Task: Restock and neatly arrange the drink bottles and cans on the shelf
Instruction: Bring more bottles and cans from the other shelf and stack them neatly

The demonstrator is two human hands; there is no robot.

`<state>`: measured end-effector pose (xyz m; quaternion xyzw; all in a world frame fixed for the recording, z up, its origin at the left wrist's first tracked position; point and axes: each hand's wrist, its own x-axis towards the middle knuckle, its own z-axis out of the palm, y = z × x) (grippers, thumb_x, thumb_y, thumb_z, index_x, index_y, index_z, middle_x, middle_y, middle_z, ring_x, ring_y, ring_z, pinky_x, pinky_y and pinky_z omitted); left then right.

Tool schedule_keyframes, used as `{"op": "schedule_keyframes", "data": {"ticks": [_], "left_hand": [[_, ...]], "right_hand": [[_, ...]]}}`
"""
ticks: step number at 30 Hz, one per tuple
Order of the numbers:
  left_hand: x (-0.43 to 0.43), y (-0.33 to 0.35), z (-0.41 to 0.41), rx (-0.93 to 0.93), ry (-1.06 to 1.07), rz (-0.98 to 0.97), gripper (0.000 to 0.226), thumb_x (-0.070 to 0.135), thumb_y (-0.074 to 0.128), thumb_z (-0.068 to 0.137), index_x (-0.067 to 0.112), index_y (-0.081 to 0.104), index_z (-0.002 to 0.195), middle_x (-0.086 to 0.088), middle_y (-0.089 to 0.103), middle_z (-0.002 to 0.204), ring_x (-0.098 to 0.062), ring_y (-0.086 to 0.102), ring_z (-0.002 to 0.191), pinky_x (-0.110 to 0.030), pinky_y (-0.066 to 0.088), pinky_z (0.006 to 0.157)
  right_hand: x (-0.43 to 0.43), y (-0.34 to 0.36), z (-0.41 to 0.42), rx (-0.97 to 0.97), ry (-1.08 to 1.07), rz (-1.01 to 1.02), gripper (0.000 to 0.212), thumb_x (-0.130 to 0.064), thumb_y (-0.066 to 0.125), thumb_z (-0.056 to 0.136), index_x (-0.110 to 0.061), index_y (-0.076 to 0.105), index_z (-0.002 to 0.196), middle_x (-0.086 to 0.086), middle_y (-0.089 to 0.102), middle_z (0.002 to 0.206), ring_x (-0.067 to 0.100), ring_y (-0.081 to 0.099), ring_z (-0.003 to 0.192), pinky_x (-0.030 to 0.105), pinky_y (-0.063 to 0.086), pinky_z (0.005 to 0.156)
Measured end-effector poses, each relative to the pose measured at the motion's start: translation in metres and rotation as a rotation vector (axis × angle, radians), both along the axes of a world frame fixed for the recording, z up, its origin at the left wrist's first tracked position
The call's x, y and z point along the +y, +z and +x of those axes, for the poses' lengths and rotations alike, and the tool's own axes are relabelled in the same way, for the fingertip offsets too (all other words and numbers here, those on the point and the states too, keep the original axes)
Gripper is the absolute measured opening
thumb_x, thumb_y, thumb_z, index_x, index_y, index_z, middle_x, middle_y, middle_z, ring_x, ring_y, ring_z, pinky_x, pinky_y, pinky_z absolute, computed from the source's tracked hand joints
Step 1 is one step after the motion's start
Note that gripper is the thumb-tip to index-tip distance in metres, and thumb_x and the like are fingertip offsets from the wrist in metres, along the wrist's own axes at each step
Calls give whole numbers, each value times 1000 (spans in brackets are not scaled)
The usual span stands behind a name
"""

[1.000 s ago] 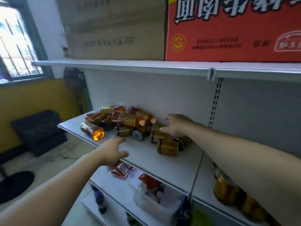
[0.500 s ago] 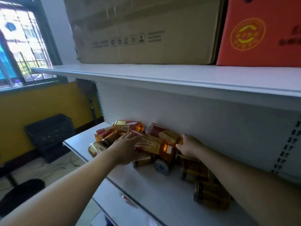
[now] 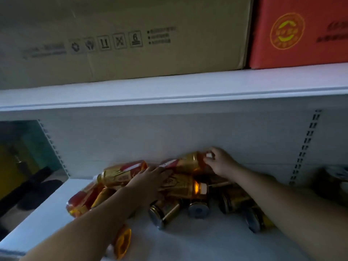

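Note:
A heap of amber drink bottles with red and gold labels lies on its side on the white shelf (image 3: 188, 242), mixed with several gold cans (image 3: 165, 213). My left hand (image 3: 150, 181) rests on top of the heap, fingers laid over a bottle (image 3: 180, 187) with a white cap. My right hand (image 3: 219, 162) pinches the white-capped neck of the rear bottle (image 3: 186, 162), which lies against the back panel. One more bottle (image 3: 122, 240) lies near the front edge under my left forearm.
A brown cardboard box (image 3: 131, 38) and a red box (image 3: 301, 31) stand on the upper shelf (image 3: 169, 91). A slotted upright (image 3: 307, 144) divides the back panel. Dark items (image 3: 331, 179) sit at the far right. Floor and a yellow wall show at left.
The view has moved closer and dimmed. My left hand slid further right over the heap; my right hand moved up to the neck of the rear bottle.

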<state>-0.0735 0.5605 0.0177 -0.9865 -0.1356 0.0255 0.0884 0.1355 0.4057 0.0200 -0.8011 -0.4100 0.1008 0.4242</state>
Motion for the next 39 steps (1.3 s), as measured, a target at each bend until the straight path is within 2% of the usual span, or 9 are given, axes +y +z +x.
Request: {"op": "schedule_keyframes", "data": {"ticks": [10,15,19,23,26,30,33,37,39], "left_hand": [[-3,14,-44,-450,93,-446,86,40,74,73,25,31,146,2,42,145,-20,35,135,-32,30,109],[-47,5,-51,-763,353,-1227,67,3,76,74,25,47,131,-1,66,110,-13,64,97,-31,54,83],[-86,-14,-40,-842,426,-1568,45,7,71,77,32,52,110,-3,66,104,-18,66,92,-29,52,67],[-123,-34,-32,-848,455,-1614,59,-3,74,70,24,51,116,-11,65,103,-26,64,95,-35,51,74],[-146,-46,-31,-822,476,-1560,72,4,71,51,17,50,118,-14,66,98,-22,65,90,-33,53,76],[-162,-58,-32,-862,500,-1493,61,-4,76,58,20,54,110,-12,68,95,-20,66,86,-32,56,76],[-163,-66,-34,-878,515,-1471,53,-15,71,70,16,56,109,-11,68,96,-22,65,88,-29,56,73],[-156,-72,-37,-896,539,-1558,41,-12,68,73,17,60,102,-5,71,86,-12,69,75,-18,52,59],[-154,-72,-42,-883,543,-1628,38,-10,68,74,15,60,102,-8,71,87,-17,69,79,-27,55,65]], "right_hand": [[-17,49,-32,-268,-323,409,27,-14,56,92,-15,60,120,5,57,121,14,54,107,21,35,86],[-58,62,-35,-260,-250,436,29,-15,51,97,-18,54,125,-3,54,119,9,50,106,25,42,86],[-87,46,-57,-350,-73,359,25,-14,50,98,-14,57,122,-5,55,113,4,51,102,4,37,82],[-109,19,-76,-489,135,312,30,-6,51,95,-6,57,124,7,60,121,14,56,108,22,46,91],[-118,-3,-81,-409,176,270,41,-15,50,93,-8,50,134,8,58,127,18,56,113,31,47,95],[-119,-24,-87,-296,113,267,54,-35,54,89,-14,45,138,-9,51,122,2,47,111,14,36,96],[-120,-35,-95,-21,84,265,53,-50,67,72,-43,46,120,-18,60,107,-1,56,99,11,39,85],[-123,-56,-103,221,19,231,75,-32,85,63,-49,39,119,-18,63,104,-8,58,95,16,43,81],[-126,-57,-108,254,-44,299,74,-26,84,64,-41,41,121,-12,63,104,-4,60,93,17,44,80]]}}
